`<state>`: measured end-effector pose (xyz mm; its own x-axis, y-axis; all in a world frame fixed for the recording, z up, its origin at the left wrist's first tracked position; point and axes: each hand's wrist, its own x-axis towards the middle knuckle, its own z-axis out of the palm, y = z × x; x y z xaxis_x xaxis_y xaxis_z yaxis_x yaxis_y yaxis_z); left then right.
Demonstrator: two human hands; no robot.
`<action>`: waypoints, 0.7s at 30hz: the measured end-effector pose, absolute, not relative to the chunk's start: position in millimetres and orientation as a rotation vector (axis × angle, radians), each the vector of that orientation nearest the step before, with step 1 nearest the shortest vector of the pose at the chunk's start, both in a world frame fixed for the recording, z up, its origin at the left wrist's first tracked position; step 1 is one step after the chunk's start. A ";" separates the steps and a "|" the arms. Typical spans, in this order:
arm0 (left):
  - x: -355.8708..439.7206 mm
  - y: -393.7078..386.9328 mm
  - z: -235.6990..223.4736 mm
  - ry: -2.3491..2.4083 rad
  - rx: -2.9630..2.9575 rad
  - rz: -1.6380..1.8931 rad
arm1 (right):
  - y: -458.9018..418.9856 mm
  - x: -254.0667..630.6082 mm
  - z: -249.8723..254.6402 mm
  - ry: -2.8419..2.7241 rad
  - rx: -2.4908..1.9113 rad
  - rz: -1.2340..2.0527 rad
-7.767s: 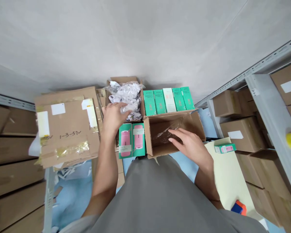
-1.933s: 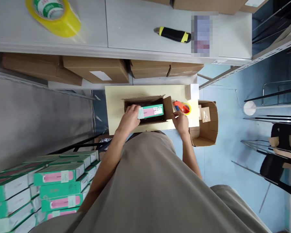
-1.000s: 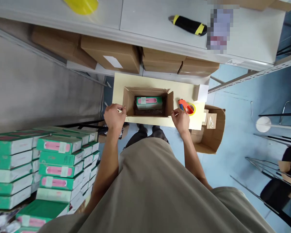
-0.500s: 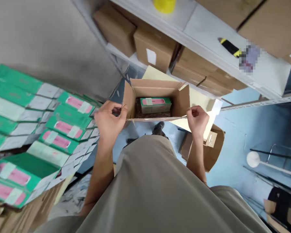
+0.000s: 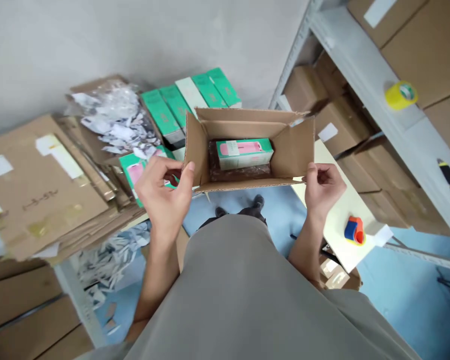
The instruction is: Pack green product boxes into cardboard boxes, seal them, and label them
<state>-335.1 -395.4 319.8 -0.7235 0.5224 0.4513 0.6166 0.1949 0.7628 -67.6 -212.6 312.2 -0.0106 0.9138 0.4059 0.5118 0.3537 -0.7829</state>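
Observation:
An uncovered cardboard box hangs in the air before me, its opening towards me. My left hand pinches its left end flap between thumb and fingers. On the other end, my right hand grips the right flap the same way. Inside lies a green product box with a pink picture and a pale label band. Clear plastic wrap lines the bottom around it. Partly hidden behind my left hand is another green product box.
Left are flattened cartons and a carton of shredded paper. Several green boxes stand along the wall. A cream table at right bears a tape dispenser. Shelving holds cartons, yellow tape and a utility knife.
The green product box went into the cardboard box, and both hands took its end flaps. They lifted it off the cream table; my view turned left towards the wall with the shredded paper.

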 end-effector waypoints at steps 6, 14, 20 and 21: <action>-379.1 -443.6 298.7 -2.420 -0.805 -1.611 | -216.1 -152.6 306.3 -1.842 -1.146 0.659; -398.4 -450.9 287.4 -2.435 -0.674 -1.673 | -191.7 -201.1 309.1 -1.964 -1.079 0.643; -410.1 -432.3 278.9 -2.470 -0.594 -1.666 | -166.5 -214.8 297.4 -2.007 -1.080 0.739; -411.9 -429.2 277.7 -2.473 -0.573 -1.674 | -161.7 -216.4 295.4 -2.015 -1.077 0.765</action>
